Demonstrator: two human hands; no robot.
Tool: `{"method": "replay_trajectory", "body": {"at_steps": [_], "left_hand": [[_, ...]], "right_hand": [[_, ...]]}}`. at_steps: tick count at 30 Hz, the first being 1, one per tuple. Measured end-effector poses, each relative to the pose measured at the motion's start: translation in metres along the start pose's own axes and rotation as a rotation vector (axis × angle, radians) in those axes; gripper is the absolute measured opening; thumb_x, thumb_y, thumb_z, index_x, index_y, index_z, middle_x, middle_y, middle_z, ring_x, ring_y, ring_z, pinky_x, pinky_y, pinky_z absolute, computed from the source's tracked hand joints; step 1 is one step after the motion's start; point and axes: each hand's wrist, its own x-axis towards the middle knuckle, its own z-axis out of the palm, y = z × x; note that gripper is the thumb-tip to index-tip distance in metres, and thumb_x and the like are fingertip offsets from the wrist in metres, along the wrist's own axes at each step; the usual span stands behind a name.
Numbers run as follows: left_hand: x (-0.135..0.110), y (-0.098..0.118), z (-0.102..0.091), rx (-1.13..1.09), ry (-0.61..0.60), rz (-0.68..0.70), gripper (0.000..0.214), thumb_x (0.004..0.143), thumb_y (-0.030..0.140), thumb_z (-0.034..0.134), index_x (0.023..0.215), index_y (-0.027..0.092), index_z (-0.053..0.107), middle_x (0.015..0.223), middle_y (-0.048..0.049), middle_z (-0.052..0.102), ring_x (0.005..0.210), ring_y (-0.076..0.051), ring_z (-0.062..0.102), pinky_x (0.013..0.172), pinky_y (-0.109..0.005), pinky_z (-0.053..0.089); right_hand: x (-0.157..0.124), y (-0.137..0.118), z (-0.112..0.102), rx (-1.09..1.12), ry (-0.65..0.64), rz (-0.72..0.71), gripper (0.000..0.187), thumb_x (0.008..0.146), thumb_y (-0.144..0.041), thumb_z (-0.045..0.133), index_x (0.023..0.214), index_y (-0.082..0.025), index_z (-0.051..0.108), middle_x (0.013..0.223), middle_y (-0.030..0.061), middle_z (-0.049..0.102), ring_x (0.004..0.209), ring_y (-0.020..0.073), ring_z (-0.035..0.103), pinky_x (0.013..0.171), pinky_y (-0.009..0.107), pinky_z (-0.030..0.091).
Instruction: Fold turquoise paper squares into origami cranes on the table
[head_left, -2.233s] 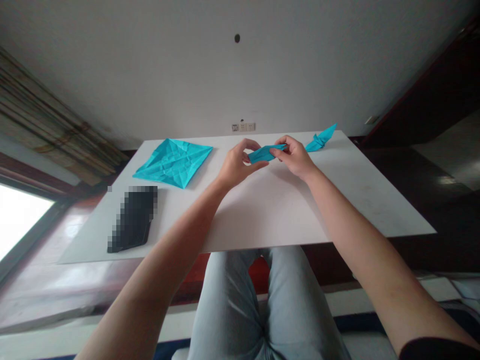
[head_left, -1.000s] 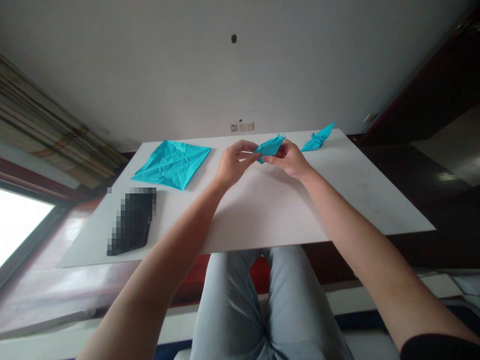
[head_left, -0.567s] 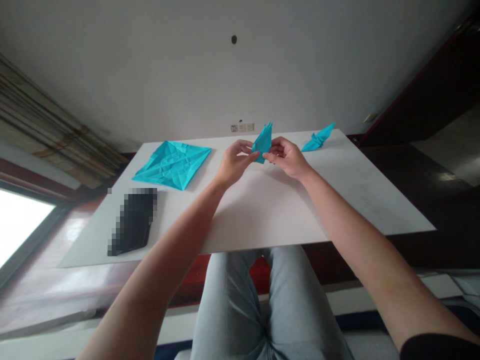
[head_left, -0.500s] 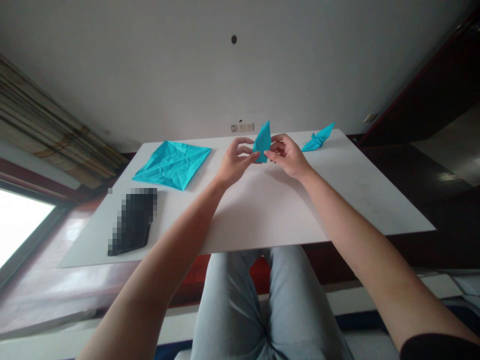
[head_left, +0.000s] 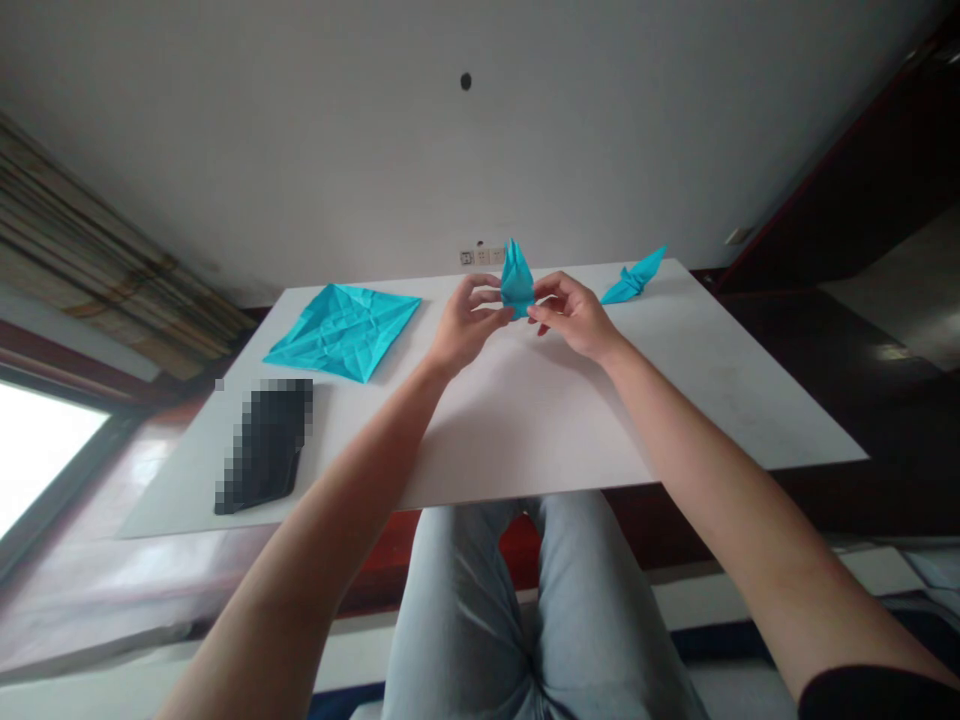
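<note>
Between my two hands, above the back of the white table [head_left: 525, 420], is a small piece of folded blue paper [head_left: 517, 280] with its points upward. My left hand [head_left: 470, 318] pinches its lower left side, thumb in front and fingers behind. On the lower right side, my right hand [head_left: 574, 315] grips it the same way, the thumb near the bottom edge. Some fingertips are hidden behind the paper. To the right of my right hand lies a folded blue paper figure [head_left: 634, 277] with pointed ends.
A creased blue paper sheet [head_left: 345, 332] lies spread at the back left. Nearer me on the left is a dark, pixelated flat object [head_left: 266, 445]. The grey wall [head_left: 360, 150] with sockets [head_left: 482, 256] rises behind the table; a curtain [head_left: 90, 240] hangs left.
The folded paper has shifted slightly left and turned. Its front now shows a split between upright points and a creased lower part. Both hands keep their hold.
</note>
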Motion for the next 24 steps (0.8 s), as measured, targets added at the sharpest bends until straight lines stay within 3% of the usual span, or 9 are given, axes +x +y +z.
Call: {"method": "replay_trajectory", "body": {"at_steps": [5,8,11,14,17,24], "left_hand": [[0.0,0.006,0.002,-0.001,0.043,-0.002,0.05,0.09,0.037,0.092,0.131,0.029,0.065,0.134,-0.0078,0.079,0.101,-0.019,0.084,0.092,-0.037,0.071],[0.0,0.01,0.003,0.004,0.029,-0.008,0.028,0.096,0.041,0.084,0.117,0.025,0.074,0.128,-0.0083,0.082,0.103,-0.02,0.083,0.096,-0.039,0.071],[0.0,0.01,0.003,0.003,0.018,-0.057,0.03,0.103,0.052,0.078,0.11,0.022,0.079,0.116,-0.0086,0.085,0.097,-0.02,0.083,0.096,-0.039,0.071],[-0.001,0.008,0.002,0.013,0.018,-0.049,0.039,0.094,0.056,0.091,0.106,0.021,0.079,0.111,-0.0087,0.085,0.096,-0.02,0.082,0.091,-0.035,0.069],[-0.001,0.005,0.001,-0.002,0.021,-0.022,0.041,0.085,0.05,0.099,0.103,0.02,0.077,0.109,-0.0073,0.084,0.094,-0.018,0.081,0.087,-0.031,0.067],[-0.002,0.003,0.003,0.079,0.023,0.001,0.029,0.093,0.043,0.094,0.104,0.021,0.078,0.109,-0.0069,0.084,0.089,-0.018,0.081,0.083,-0.032,0.067]], "right_hand": [[-0.001,-0.004,0.0,-0.053,0.004,0.013,0.029,0.092,-0.053,0.087,0.1,-0.026,0.083,0.099,0.0029,0.08,0.084,0.0197,0.072,0.074,0.036,0.068],[-0.002,-0.008,-0.001,-0.051,0.021,0.012,0.036,0.095,-0.061,0.084,0.101,-0.026,0.084,0.104,0.0043,0.082,0.087,0.0204,0.073,0.074,0.036,0.066],[-0.001,-0.006,0.0,-0.066,0.038,-0.002,0.05,0.088,-0.074,0.089,0.102,-0.027,0.08,0.104,0.0042,0.08,0.087,0.0207,0.072,0.073,0.035,0.065],[0.0,-0.002,0.001,-0.043,0.054,-0.005,0.063,0.077,-0.078,0.098,0.109,-0.031,0.073,0.106,0.0025,0.076,0.086,0.0199,0.071,0.071,0.034,0.064],[0.001,0.003,0.002,0.012,0.052,0.017,0.073,0.073,-0.077,0.102,0.119,-0.034,0.065,0.104,-0.0003,0.073,0.085,0.0192,0.07,0.068,0.032,0.063],[-0.003,0.0,0.006,0.018,-0.024,0.049,0.068,0.075,-0.079,0.099,0.1,-0.03,0.06,0.096,-0.002,0.07,0.076,0.0163,0.064,0.064,0.031,0.058]]}}
